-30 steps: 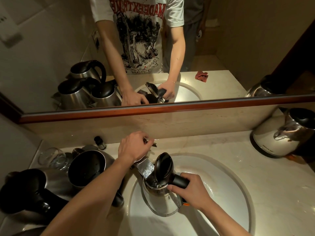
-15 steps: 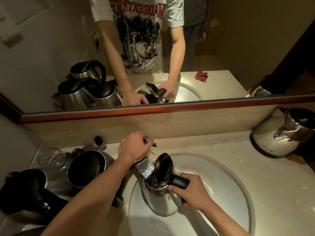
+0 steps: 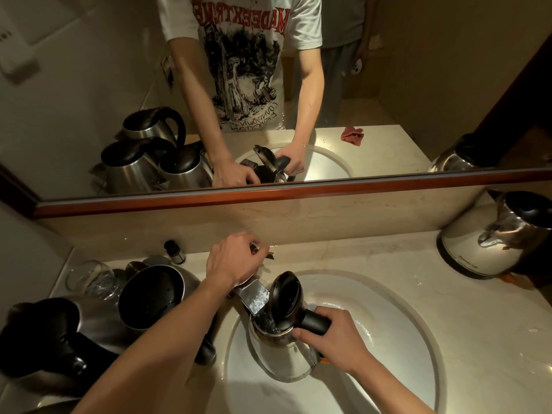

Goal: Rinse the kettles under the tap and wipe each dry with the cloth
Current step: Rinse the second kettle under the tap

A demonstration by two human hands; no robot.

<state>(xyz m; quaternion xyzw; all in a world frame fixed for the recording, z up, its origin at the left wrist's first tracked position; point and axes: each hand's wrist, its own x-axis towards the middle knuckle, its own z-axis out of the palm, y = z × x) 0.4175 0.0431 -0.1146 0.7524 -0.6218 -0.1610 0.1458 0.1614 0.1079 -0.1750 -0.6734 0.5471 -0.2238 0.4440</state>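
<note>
Right hand (image 3: pixel 334 339) grip's wrapped round the black handle of the steel open-lid kettle (image 3: pixel 283 354), body hanging left of it over the white sink (image 3: pixel 403 339). Left hand (image 3: pixel 233 261) curls over the chrome tap (image 3: pixel 252 297).

The right hand (image 3: pixel 334 339) grips the black handle of a steel kettle (image 3: pixel 283 351) held over the sink (image 3: pixel 403 339), its lid (image 3: pixel 285 297) flipped open under the tap spout (image 3: pixel 252 297). The left hand (image 3: pixel 233 261) rests on the tap. More kettles (image 3: pixel 149 300) crowd the surface (image 3: pixel 478 339) at left; another (image 3: pixel 490 234) stands at right.
</note>
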